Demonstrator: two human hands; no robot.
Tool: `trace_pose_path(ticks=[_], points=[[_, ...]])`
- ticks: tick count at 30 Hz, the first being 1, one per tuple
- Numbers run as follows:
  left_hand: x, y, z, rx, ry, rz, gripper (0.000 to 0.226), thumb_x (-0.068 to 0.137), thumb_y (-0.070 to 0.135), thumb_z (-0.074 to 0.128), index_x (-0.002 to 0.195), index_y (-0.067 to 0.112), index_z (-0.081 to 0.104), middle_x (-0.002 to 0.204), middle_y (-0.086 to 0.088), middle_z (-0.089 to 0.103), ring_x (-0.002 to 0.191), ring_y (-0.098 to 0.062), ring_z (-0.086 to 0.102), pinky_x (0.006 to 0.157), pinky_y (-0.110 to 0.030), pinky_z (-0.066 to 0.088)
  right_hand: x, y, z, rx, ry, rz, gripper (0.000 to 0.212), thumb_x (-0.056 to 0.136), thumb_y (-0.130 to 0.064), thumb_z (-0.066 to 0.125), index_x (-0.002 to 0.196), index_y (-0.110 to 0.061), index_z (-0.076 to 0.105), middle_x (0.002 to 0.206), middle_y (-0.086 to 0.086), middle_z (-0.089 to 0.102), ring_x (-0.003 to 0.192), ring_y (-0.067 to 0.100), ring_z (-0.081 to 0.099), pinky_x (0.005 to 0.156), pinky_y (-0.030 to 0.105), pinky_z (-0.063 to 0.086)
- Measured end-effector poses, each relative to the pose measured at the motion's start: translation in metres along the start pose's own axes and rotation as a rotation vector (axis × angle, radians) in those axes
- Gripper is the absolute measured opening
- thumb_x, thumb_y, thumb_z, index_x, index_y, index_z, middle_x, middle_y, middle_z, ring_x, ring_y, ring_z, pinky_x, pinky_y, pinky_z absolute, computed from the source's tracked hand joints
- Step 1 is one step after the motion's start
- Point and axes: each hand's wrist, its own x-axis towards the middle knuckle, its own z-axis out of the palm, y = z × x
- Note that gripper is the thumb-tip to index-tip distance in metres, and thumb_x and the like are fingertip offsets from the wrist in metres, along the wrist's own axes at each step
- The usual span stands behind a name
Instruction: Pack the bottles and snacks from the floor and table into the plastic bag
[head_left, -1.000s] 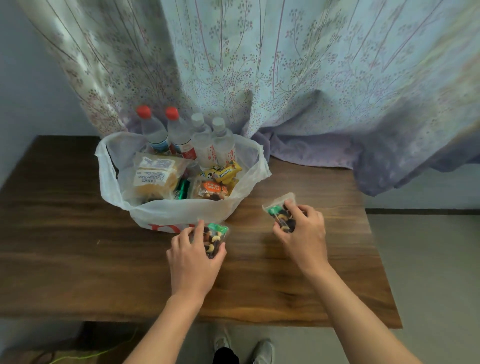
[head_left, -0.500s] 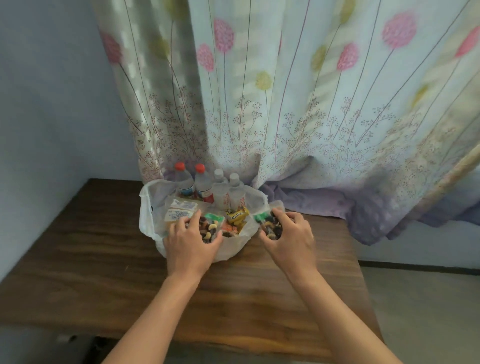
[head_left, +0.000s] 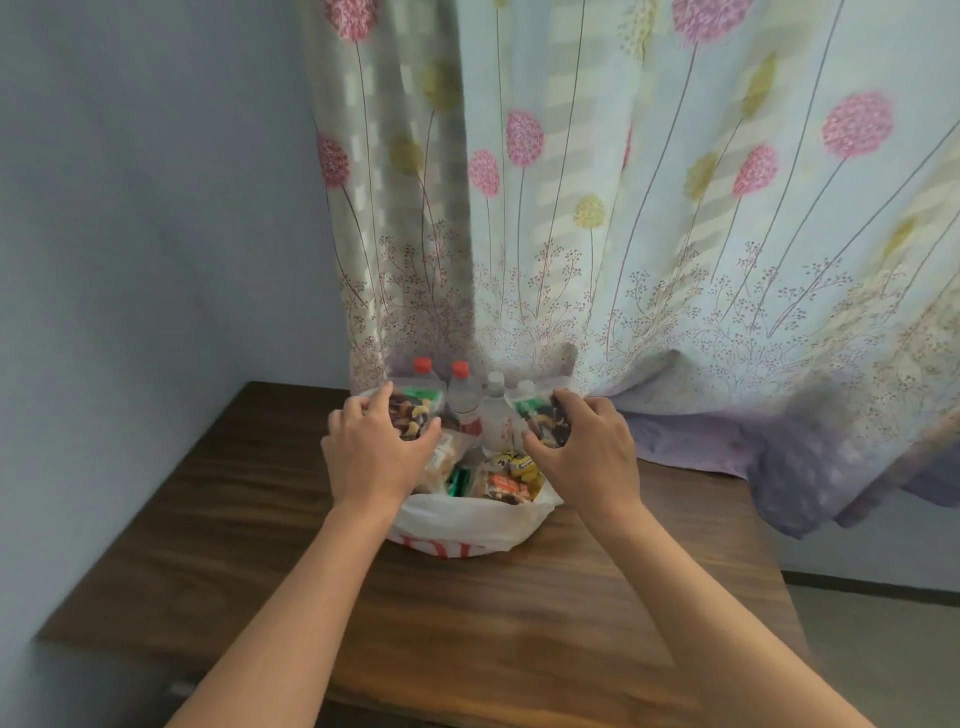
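A white plastic bag (head_left: 467, 525) with red print stands open on the wooden table (head_left: 249, 519). Inside it stand two red-capped bottles (head_left: 460, 387) and two white-capped bottles (head_left: 496, 410), with several snack packets (head_left: 506, 478) in front of them. My left hand (head_left: 371, 452) grips a clear packet of mixed nuts (head_left: 410, 413) over the bag's left side. My right hand (head_left: 584, 449) grips a second clear nut packet (head_left: 540, 415) over the bag's right side. Both packets are above the bag's opening.
A flowered curtain (head_left: 623, 234) hangs right behind the bag and bunches onto the table at the right. A blue-grey wall (head_left: 130, 234) closes the left side. The table's right edge drops to a grey floor (head_left: 883, 665).
Both hands have lifted their nut packets off the table and carried them forward over the bag's opening. The camera has tilted up, showing more curtain.
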Motion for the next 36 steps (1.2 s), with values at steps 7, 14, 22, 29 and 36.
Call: trace_pose_path(ticks=[7, 14, 22, 29, 36], points=[[0.05, -0.029, 0.02, -0.031, -0.068, 0.022, 0.08, 0.083, 0.072, 0.06, 0.145, 0.022, 0.05, 0.13, -0.009, 0.059, 0.116, -0.028, 0.052, 0.091, -0.044, 0.052, 0.03, -0.027, 0.042, -0.066, -0.015, 0.068, 0.047, 0.08, -0.061, 0.067, 0.111, -0.026, 0.061, 0.099, 0.003, 0.056, 0.095, 0.027, 0.057, 0.077, 0.038, 0.05], [0.098, -0.048, 0.064, -0.046, -0.181, 0.098, 0.083, 0.081, 0.076, 0.058, 0.144, 0.022, 0.051, 0.136, -0.006, 0.058, 0.128, -0.028, 0.049, 0.1, -0.043, 0.049, 0.055, -0.043, 0.097, -0.131, -0.023, 0.183, 0.048, 0.083, -0.058, 0.068, 0.111, -0.021, 0.057, 0.099, 0.0, 0.051, 0.091, 0.021, 0.048, 0.072, 0.032, 0.038], [0.124, -0.058, 0.105, -0.027, -0.295, 0.167, 0.082, 0.083, 0.074, 0.059, 0.145, 0.021, 0.049, 0.131, -0.008, 0.059, 0.125, -0.028, 0.049, 0.096, -0.04, 0.047, 0.063, -0.042, 0.15, -0.18, -0.04, 0.309, 0.052, 0.081, -0.061, 0.065, 0.113, -0.022, 0.054, 0.101, 0.003, 0.055, 0.095, 0.028, 0.056, 0.078, 0.043, 0.054], [0.133, -0.066, 0.136, -0.057, -0.321, 0.178, 0.089, 0.082, 0.072, 0.062, 0.151, 0.019, 0.039, 0.137, -0.009, 0.057, 0.129, -0.03, 0.049, 0.099, -0.043, 0.048, 0.066, -0.031, 0.175, -0.184, -0.024, 0.344, 0.06, 0.081, -0.057, 0.068, 0.128, -0.024, 0.05, 0.112, 0.004, 0.057, 0.105, 0.028, 0.056, 0.082, 0.042, 0.055], [0.137, -0.075, 0.162, 0.044, -0.373, 0.161, 0.109, 0.079, 0.087, 0.044, 0.162, 0.025, 0.01, 0.163, -0.01, 0.032, 0.149, -0.034, 0.029, 0.115, -0.054, 0.033, 0.073, -0.015, 0.197, -0.305, -0.13, 0.336, 0.093, 0.078, -0.077, 0.06, 0.151, -0.024, 0.038, 0.155, 0.015, 0.04, 0.146, 0.035, 0.035, 0.117, 0.05, 0.036]])
